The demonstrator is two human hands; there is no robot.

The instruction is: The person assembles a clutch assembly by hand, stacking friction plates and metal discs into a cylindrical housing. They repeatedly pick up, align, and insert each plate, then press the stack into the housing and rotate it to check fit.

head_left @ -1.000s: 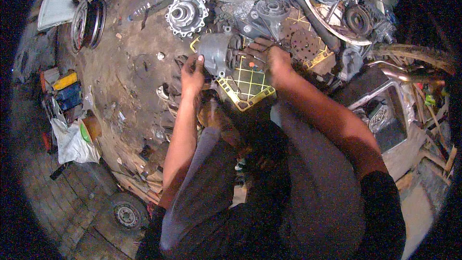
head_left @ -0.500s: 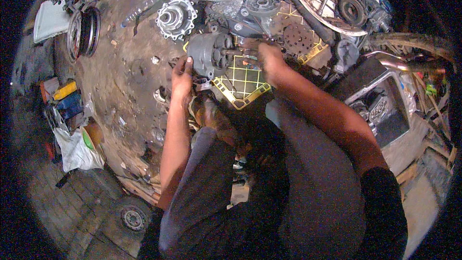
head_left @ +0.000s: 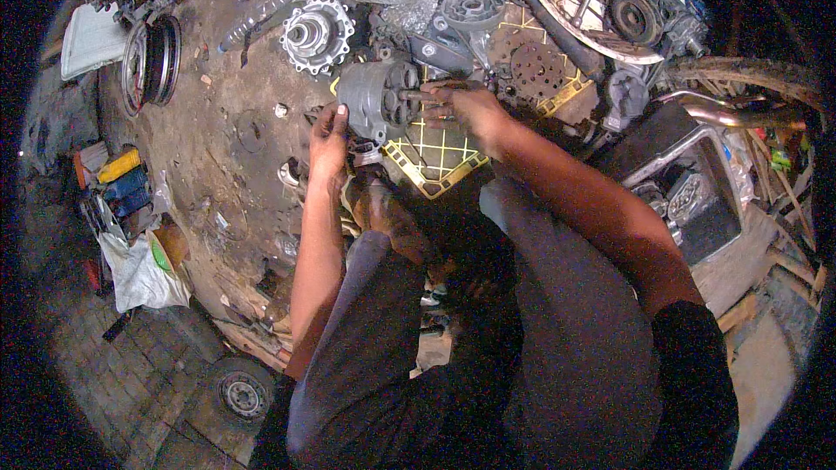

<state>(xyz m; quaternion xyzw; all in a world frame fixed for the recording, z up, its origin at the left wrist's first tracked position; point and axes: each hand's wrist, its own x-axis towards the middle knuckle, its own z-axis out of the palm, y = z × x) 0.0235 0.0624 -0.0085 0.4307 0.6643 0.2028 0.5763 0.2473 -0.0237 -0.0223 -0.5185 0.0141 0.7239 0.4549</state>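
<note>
A grey cylindrical metal housing (head_left: 361, 93) lies on its side at the middle, its rounded dark recesses facing right. My left hand (head_left: 326, 141) grips its left end, thumb up on the casing and fingers hidden behind. At the recessed end is my right hand (head_left: 466, 110), fingers drawn together and pointing left. Whatever those fingers pinch against the recesses is too small and dark to name. Below the housing and my right hand is a yellow plastic grid frame (head_left: 435, 178).
Beyond the housing stands a toothed metal hub (head_left: 318, 33). A perforated round plate (head_left: 537, 70) lies to the right, near a large wheel rim (head_left: 566, 22). A black bin (head_left: 718, 200) with metal parts stands at right. Steel rims (head_left: 152, 61) are at far left.
My right hand has moved left, bringing its fingers up to the recessed end of the housing. My left hand stays on the casing.
</note>
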